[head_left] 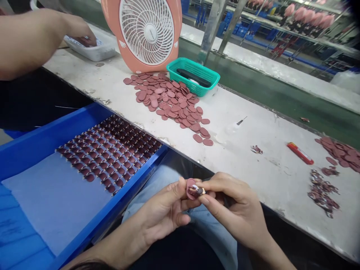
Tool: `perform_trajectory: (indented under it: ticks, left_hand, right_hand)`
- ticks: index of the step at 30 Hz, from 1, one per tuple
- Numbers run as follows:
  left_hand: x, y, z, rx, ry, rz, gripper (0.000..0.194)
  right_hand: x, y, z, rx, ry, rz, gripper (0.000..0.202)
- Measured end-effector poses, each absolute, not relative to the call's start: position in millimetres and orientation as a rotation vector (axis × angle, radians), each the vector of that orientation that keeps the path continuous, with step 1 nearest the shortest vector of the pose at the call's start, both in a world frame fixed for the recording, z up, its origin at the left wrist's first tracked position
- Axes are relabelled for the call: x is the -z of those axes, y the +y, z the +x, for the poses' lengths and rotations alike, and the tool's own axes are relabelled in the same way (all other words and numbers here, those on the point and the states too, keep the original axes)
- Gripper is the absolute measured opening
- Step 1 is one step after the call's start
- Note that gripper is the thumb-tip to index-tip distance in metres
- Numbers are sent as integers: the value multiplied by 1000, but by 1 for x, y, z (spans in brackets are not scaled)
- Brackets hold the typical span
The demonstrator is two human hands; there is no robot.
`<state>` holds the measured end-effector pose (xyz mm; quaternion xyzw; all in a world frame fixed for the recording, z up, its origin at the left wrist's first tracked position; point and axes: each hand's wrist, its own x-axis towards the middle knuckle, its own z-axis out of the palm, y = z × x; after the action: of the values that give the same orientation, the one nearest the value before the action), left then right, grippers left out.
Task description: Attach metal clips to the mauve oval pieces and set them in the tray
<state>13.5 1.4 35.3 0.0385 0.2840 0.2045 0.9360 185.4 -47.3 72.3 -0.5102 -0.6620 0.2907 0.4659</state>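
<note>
Left hand pinched the oval disc by its edge over the lap, long axis roughly upright, right hand gripping the small dark piece against its right-hand face

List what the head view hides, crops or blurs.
Head view:
Held small part: partly covered by the right hand.
Orange fan: top cut off by the upper edge.
Far-right pile of ovals: cut off by the right edge.
Red stick-shaped item: markings too small and blurred.
</note>
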Motion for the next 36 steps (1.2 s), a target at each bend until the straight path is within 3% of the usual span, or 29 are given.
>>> perform_trajectory:
  ticks: [3,7,10,16,23,29,33,36]
  left_hand:
    - [-33,2,11,-514,664,144,68]
    - [-30,-2,4,-792,865,335,44]
    - [-30,-3,0,-893,898,449,42]
    - [-28,1,-7,-986,1016,605,33]
    - [-24,1,-16,-976,1242,714,36]
    - [8,18,-113,-983,1751,910,37]
    - [42,35,-203,-691,2183,1106,35]
    - [64,43,-242,-348,2247,1254,30]
  right_hand:
    - [-65,-44,184,-522,-1593,-1307,16]
    - [-45,-37,173,79,-1698,-1329,31]
    - [-31,-31,161,322,-1856,-1214,38]
    - [-15,-22,145,285,-1939,-1117,36]
    - [-13,-12,136,251,-2044,-1082,46]
    - [-17,-30,162,224,-2051,-1086,68]
    - [-6,-42,179,220,-1993,-1160,70]
    - [0,-44,179,213,-1978,-1148,65]
